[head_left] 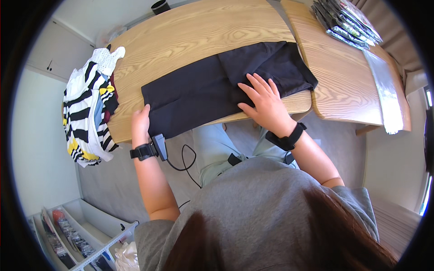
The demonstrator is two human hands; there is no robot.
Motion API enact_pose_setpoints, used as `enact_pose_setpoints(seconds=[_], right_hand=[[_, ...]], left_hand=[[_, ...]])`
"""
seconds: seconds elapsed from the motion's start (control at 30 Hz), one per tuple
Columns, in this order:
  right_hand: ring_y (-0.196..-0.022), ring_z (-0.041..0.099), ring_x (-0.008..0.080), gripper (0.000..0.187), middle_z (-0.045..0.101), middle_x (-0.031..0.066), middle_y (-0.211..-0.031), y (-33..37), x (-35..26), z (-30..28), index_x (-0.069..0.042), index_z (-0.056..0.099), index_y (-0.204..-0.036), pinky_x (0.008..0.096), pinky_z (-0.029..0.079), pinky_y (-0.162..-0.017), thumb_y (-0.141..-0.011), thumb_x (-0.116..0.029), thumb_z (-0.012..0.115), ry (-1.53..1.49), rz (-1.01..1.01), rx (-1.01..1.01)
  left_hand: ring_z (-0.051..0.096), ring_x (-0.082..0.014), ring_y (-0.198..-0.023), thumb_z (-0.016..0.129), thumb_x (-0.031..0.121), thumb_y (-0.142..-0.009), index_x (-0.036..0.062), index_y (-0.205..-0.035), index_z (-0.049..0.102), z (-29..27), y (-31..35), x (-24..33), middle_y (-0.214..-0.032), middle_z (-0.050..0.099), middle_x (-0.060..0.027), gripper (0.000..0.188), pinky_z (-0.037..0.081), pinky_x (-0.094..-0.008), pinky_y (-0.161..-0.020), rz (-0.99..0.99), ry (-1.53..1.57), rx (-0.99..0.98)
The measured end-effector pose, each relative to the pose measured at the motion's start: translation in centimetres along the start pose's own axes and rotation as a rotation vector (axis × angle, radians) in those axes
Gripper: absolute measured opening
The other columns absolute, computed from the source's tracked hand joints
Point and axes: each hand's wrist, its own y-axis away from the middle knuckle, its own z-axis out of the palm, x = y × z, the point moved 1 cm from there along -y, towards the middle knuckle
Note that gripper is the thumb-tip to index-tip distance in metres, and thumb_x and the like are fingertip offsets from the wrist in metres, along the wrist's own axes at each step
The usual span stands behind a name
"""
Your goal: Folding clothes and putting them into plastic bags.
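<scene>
Pale wood grain fills the upper middle of the frame: the surface (pixel 190 40) carries everything, and a second one (pixel 348 86) butts against it at the upper right. On the first lies the black garment (pixel 194 95), spread flat across the middle of the frame, its near edge hanging just past the surface's front rim. Its right part is folded over itself, so the cloth there is doubled. It looks like thin, soft fabric: light, limp, likely to sag and slide on the smooth wood if lifted by one point. The better holds are probably the edges and corners, pinched in two places so the fold keeps its line.

At the left, a striped heap (pixel 88 108) of clothes in black, white and yellow drapes over the surface's end. Shiny flat packets (pixel 348 22) are stacked at the upper right.

The right hand (pixel 264 101) presses flat on the folded part, fingers (pixel 257 86) spread and released, gripping nothing. The left hand (pixel 141 121) sits at the garment's lower left corner, fingers curled on its edge. Each wrist bears a black band.
</scene>
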Motion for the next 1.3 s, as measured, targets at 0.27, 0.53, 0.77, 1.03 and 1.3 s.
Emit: enact_pose_setpoints(seconds=[0.27,0.53,0.77,1.03,1.3], right_hand=[[-0.131,0.033,0.0279,0.057,0.040,0.0151,-0.138,-2.1,-2.7,2.3,-0.010,0.049,-0.127,0.0544,0.025,-0.103,-0.084,-0.047,0.054,0.068,-0.061,0.061],[-0.133,0.029,0.0275,0.056,0.040,0.0119,-0.139,-0.6,-5.8,4.4,-0.011,0.052,-0.127,0.0497,0.023,-0.106,-0.085,-0.048,0.051,0.004,-0.200,-0.048],[-0.110,0.055,0.0256,0.032,0.060,0.0171,-0.113,-2.5,0.5,-1.4,-0.002,0.059,-0.113,0.0324,0.042,-0.094,-0.087,-0.019,0.058,-0.850,0.145,-0.111],[-0.102,0.056,0.0185,0.044,0.058,0.0120,-0.108,-1.4,8.7,-0.2,0.002,0.052,-0.119,0.0311,0.044,-0.090,-0.097,-0.035,0.043,-1.571,0.518,-0.144],[-0.099,0.061,0.0185,0.042,0.062,0.0078,-0.113,-0.3,9.6,-2.6,-0.003,0.055,-0.116,0.0342,0.050,-0.088,-0.094,-0.038,0.047,-2.245,0.804,0.050]], left_hand=[[0.060,-0.0154,-0.078,0.056,0.030,-0.091,-0.0014,-0.094,0.060,0.0,4.1,1.8,-0.085,0.062,-0.0059,0.031,0.049,-0.0290,-0.072,0.103,0.607,-0.005],[0.059,-0.0148,-0.083,0.054,0.024,-0.093,-0.0020,-0.105,0.055,-2.3,11.4,10.8,-0.096,0.059,-0.0070,0.029,0.049,-0.0283,-0.074,0.380,0.756,-0.060],[0.049,-0.0078,-0.076,0.055,0.023,-0.093,-0.0039,-0.101,0.057,5.3,12.3,21.2,-0.085,0.056,-0.0006,0.028,0.041,-0.0221,-0.069,0.704,0.307,-0.170],[0.062,-0.0363,-0.073,0.053,0.035,-0.088,-0.0059,-0.080,0.058,20.3,9.1,25.5,-0.076,0.063,-0.0223,0.042,0.046,-0.0441,-0.068,0.970,-0.216,-0.272],[0.059,-0.0206,-0.098,0.055,0.027,-0.092,0.0017,-0.116,0.050,16.9,12.5,20.8,-0.104,0.062,-0.0120,0.036,0.044,-0.0318,-0.086,0.813,0.066,-0.714]])
